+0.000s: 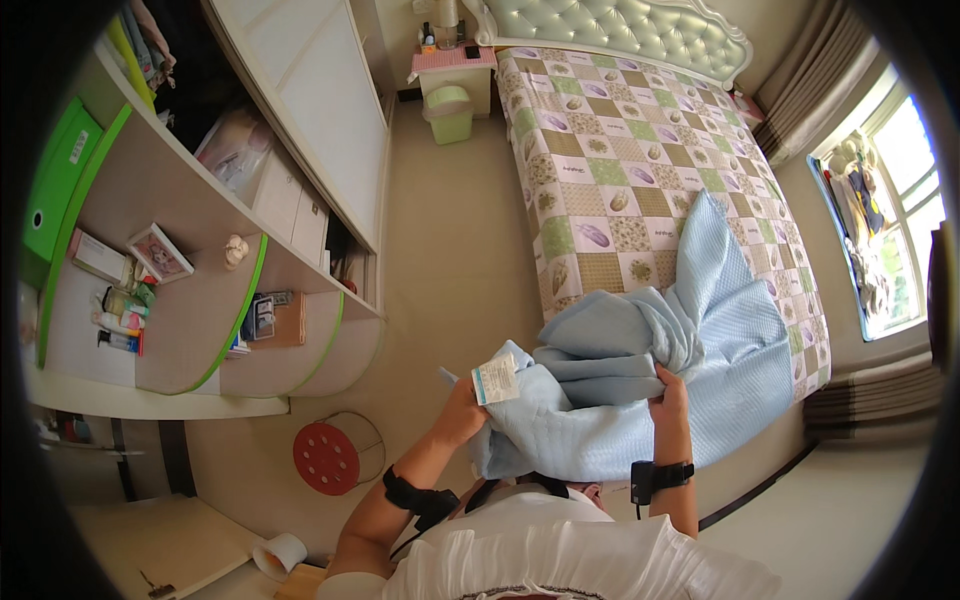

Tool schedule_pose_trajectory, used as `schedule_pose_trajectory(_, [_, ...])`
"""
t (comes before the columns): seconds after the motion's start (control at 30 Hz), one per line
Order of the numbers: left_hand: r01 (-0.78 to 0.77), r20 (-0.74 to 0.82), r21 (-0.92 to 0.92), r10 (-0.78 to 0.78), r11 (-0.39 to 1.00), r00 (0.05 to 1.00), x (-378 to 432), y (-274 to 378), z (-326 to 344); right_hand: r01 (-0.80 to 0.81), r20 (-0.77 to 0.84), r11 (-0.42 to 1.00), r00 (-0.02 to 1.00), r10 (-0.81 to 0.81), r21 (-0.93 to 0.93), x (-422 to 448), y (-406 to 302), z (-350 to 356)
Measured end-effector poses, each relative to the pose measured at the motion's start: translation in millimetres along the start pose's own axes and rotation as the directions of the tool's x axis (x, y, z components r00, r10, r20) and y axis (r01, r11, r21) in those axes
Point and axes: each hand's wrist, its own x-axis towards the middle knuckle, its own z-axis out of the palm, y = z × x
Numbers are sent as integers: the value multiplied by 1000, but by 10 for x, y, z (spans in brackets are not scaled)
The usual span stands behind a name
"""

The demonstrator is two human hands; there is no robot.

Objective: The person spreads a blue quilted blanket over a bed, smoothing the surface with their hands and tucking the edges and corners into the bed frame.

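A light blue quilted cover lies bunched over the foot of the bed and hangs down in front of my body. My left hand grips a corner of it, where a white care label bearing writing sticks up beside my fingers. My right hand pinches a gathered fold of the same cover, farther right. Several loose folds lie between the two hands. Under the cover, the bed has a checked bedspread with leaf and shell patterns.
A red round stool stands on the floor at my left. Shelves with green edges curve along the left side. A green bin stands by the bedside table. Curtains hang beside the window at right. A padded headboard stands at the far end.
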Motion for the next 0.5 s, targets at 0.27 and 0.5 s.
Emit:
schedule_pose_trajectory(0.27, [5,20,-125,-3,992,1000,1843,534,-382,65,-55,997,996,-63,39,1420,-749,1238])
schedule_pose_trajectory(0.5, [-92,261,3,88,996,961,3604,1065,-282,215,-62,966,976,-208,146,2068,-1588,1862])
